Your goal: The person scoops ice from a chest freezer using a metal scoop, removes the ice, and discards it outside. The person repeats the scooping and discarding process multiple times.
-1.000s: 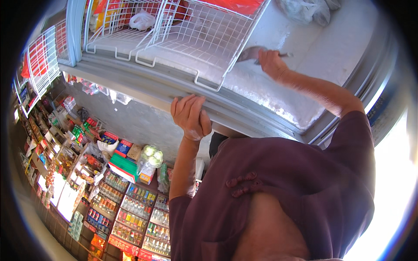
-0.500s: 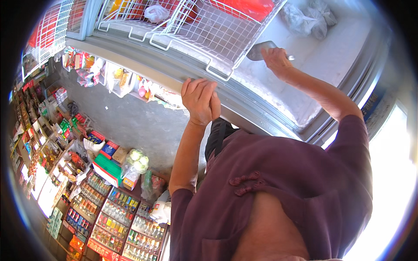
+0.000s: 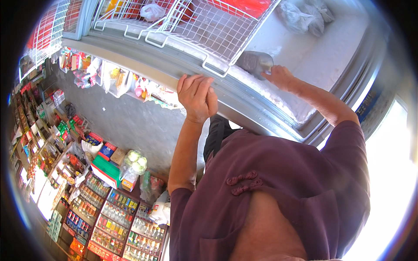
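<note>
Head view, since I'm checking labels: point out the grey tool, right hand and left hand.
Grey tool (image 3: 256, 64): head view, middle of its broad part.
Right hand (image 3: 281, 78): head view, on its back.
Left hand (image 3: 197, 99): head view, on its back.

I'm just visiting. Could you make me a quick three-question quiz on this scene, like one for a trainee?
1. Which hand touches the flat grey tool: (a) left, (b) right, (c) both?
2. True or false: the left hand holds a bottle.
3. Fill in: in the picture, the translucent bags lie to the ____ of the wire baskets.

Key: 1. (b), the right hand. 2. False; the left hand rests on the freezer rim. 3. right.
</note>
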